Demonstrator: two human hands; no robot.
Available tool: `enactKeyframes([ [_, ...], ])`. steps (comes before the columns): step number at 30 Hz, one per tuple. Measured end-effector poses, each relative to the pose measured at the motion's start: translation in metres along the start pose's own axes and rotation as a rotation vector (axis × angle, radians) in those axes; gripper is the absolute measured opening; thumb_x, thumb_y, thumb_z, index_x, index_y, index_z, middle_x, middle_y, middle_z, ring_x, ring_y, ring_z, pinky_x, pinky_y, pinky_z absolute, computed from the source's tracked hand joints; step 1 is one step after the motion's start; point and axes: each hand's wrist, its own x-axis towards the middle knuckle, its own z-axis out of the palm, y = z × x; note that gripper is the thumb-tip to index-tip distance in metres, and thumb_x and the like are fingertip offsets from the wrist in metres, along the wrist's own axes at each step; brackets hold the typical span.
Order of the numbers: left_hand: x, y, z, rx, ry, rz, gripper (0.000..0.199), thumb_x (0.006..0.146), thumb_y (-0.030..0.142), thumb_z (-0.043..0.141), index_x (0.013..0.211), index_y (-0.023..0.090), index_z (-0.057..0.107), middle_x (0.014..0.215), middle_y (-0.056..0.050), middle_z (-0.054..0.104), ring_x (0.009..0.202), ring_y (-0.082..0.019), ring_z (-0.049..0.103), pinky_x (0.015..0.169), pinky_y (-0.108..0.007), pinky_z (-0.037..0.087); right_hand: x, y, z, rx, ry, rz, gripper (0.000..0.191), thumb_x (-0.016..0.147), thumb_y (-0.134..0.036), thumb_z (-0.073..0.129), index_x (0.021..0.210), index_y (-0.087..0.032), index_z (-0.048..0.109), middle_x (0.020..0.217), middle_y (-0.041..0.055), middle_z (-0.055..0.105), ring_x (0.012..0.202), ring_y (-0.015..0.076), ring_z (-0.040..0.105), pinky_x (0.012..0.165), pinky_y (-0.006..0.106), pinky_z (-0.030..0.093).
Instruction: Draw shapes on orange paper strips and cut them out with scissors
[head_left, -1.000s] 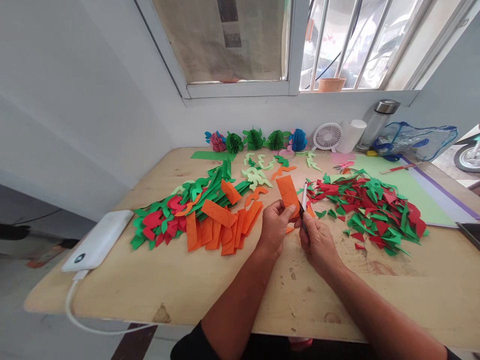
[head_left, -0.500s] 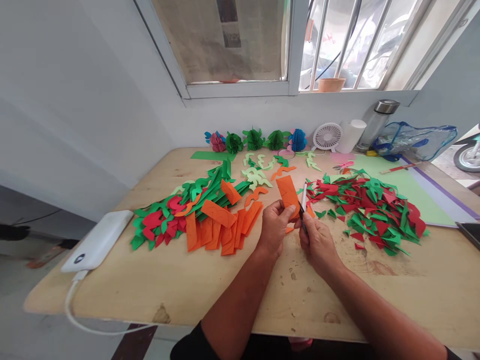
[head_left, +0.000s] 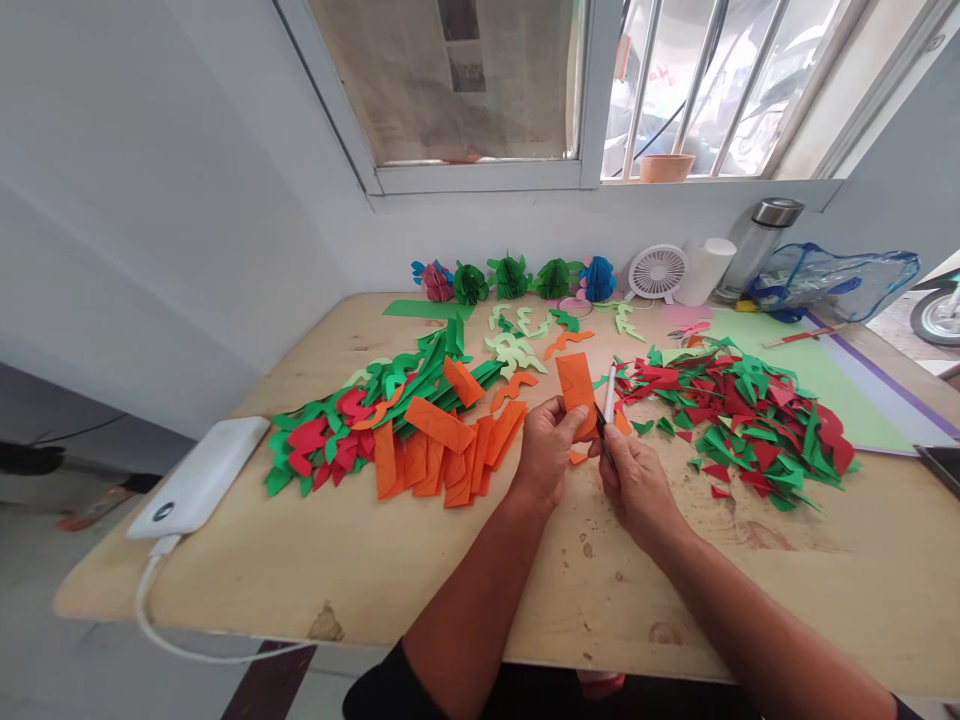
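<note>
2 hands, left [head_left: 551,445] gripping orange paper [head_left: 576,392], right [head_left: 636,480] gripping scissors [head_left: 602,430], over wooden table [head_left: 450,580].

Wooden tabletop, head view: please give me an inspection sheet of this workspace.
Surface: pale wooden tabletop, knotted and marked.
Things: folded orange paper strip in the left hand; more orange paper strips and green folded paper piled to the left.
Clutter: red and green paper scraps on the right; white plastic fan near the wall.
Hands: left grips the strip; right hand holds a slim dark tool, partly hidden.
Cables: white cable from the white power bank, over the near edge.
Surroundings: white wall, barred window.
</note>
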Motion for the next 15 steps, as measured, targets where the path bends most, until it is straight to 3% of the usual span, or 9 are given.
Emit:
enactKeyframes([
  [8,0.0007,-0.0001,-0.0007,0.004,-0.019,-0.001,0.018,0.062,0.027,0.069,0.075,0.014,0.066,0.073,-0.003,0.067,0.068,-0.014,0.060,0.066,-0.027,0.047,0.0005,0.0018,-0.0006,0.023,-0.007,0.012,0.044,0.077,-0.064,0.054,0.071,-0.020,0.054,0.039,-0.0108,0.027,0.035,0.0063,0.016,0.036,0.023,0.009],
  [15,-0.0007,0.0017,0.0002,0.001,-0.023,-0.006,0.018,0.062,0.028,0.069,0.071,0.014,0.063,0.067,-0.001,0.063,0.058,-0.011,0.053,0.057,-0.024,0.043,0.0007,0.0048,-0.0006,0.042,0.000,0.000,0.045,0.077,-0.064,0.054,0.072,-0.019,0.055,0.040,-0.0109,0.029,0.035,0.0060,0.017,0.035,0.022,0.011],
])
